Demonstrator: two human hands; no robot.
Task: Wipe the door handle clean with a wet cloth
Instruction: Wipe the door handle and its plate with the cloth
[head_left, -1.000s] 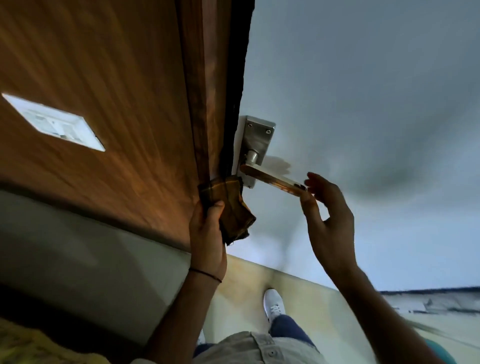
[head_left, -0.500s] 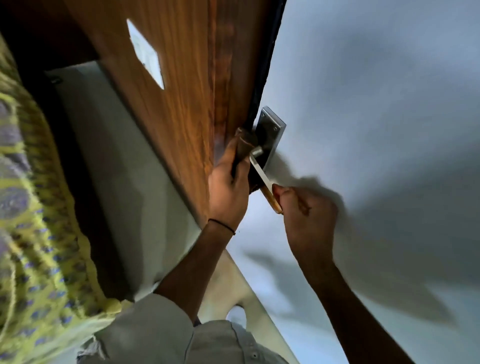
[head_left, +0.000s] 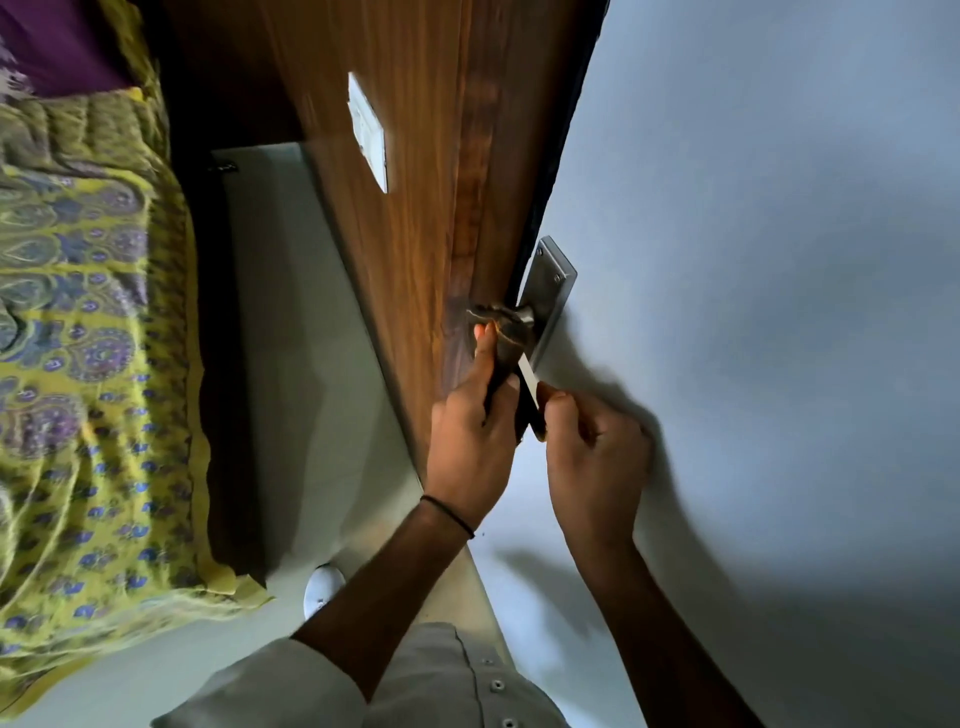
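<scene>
- the left hand (head_left: 470, 436) is clamped on a dark wet cloth (head_left: 503, 338), thumb and fingers pressing it around the neck of the door handle (head_left: 529, 382) where the lever meets its metal plate (head_left: 550, 299).
- the right hand (head_left: 592, 452) is closed in a pinch on the lever's free end, just below the cloth, seemingly steadying it.
- the lever's long axis runs from the plate down toward the person; the cloth hand sits at the plate end, the bare hand at the tip, so any wipe along the lever looks set to travel toward the right hand. both hands touch the handle; the left is nearer the unwiped length.
- the handle is fixed at the edge of the pale door (head_left: 753, 260), beside a wood-grain panel (head_left: 415, 234) carrying a white switch plate (head_left: 369, 132), well above the handle.
- farther left of the handle lies a bed under a yellow patterned cover (head_left: 88, 364); below it, pale floor and one white shoe (head_left: 323, 587).
- judged partway: cloth engaged, lever's lower stretch apparently not yet covered.
</scene>
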